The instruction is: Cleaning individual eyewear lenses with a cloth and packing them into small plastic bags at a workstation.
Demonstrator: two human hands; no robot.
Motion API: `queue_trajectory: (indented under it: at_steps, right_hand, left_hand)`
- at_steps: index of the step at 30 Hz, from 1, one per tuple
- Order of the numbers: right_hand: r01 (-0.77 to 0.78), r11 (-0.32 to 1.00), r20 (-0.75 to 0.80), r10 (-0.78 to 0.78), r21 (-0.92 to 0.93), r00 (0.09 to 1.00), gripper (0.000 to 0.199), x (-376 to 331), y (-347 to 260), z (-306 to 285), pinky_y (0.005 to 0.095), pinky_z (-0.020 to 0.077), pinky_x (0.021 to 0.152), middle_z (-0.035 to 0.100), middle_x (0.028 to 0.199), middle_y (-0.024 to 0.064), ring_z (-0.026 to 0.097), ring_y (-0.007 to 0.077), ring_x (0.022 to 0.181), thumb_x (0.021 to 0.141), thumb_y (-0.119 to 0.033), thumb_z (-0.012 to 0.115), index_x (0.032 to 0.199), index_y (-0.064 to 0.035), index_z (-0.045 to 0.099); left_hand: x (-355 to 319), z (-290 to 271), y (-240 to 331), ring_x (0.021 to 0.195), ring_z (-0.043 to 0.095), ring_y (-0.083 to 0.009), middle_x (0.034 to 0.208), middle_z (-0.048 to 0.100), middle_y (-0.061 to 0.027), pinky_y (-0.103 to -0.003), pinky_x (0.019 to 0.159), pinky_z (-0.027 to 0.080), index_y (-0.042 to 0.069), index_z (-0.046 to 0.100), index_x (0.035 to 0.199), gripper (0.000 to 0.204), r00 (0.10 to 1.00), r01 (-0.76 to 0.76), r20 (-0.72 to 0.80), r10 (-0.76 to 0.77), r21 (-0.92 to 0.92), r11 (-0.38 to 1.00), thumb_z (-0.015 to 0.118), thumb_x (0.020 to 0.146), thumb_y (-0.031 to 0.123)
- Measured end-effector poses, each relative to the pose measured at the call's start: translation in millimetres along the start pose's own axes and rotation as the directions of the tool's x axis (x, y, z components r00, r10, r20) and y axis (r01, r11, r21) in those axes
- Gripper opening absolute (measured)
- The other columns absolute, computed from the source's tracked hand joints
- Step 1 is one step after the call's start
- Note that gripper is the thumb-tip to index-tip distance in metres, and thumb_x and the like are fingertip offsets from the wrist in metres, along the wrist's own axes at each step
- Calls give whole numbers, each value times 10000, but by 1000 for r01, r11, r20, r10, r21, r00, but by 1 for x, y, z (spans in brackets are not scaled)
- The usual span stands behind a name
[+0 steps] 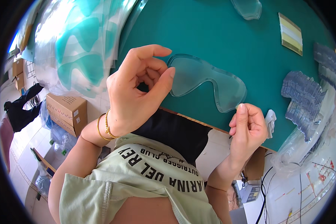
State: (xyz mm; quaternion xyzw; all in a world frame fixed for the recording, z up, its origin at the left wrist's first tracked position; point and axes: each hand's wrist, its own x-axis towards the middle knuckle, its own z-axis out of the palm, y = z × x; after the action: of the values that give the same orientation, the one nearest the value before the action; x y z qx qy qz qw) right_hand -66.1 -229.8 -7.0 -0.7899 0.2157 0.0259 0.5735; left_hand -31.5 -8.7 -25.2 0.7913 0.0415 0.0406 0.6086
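Note:
A clear goggle lens (209, 74) with a nose cut-out is over the green table, close to its front edge; I cannot tell whether it rests flat or is slightly raised. My right hand (248, 125) pinches the lens at its lower right corner, thumb against curled fingers. At the lens's left end is my left hand (138, 86), its thumb and index finger apart and the other fingers curled. No object shows between them. Part of the lens's left edge is hidden behind that hand.
Plastic sheets with lens shapes (78, 48) cover the table's left side. More clear lenses (247, 8) lie at the far edge. A yellow-and-white pad (290, 33), a crumpled white cloth (270, 123) and stacked lens-like pieces (304, 100) are on the right. A cardboard box (66, 112) stands at left.

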Motion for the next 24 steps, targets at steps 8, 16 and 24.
queue_trajectory:
  at_steps: [8, 16, 24]
  right_hand:
    - [-29, 999, -8, 29, 25, 1000, 161, 2, -2, 0, 173, 328, 453, 585, 618, 8, 469, 21, 485, 964, -132, 682, 884, 1, 639]
    - [-66, 995, -45, 63, -74, 997, 204, 3, -9, 5, 176, 308, 426, 556, 598, -9, 422, 22, 457, 982, -188, 665, 876, -16, 640]
    - [371, 730, -148, -538, -574, 830, 164, 59, -67, -6, 305, 463, 541, 661, 700, 117, 626, 172, 592, 964, -149, 662, 941, 13, 673]
  left_hand:
    - [2, 1, -1, 603, 569, -24, 773, 667, -18, -164, 532, 446, -15, 601, 1131, 305, 1000, -13, -4, 13, 10, 1000, 704, 851, -75]
    - [4, 2, 2, 590, 552, -19, 766, 658, -3, -166, 523, 439, 8, 606, 1140, 315, 1000, 26, 13, -27, 17, 1000, 708, 849, -60]
    - [0, 0, 4, 575, 540, -25, 749, 639, 5, -181, 514, 440, 32, 599, 1149, 327, 999, 33, 9, -34, 69, 997, 710, 853, -50]
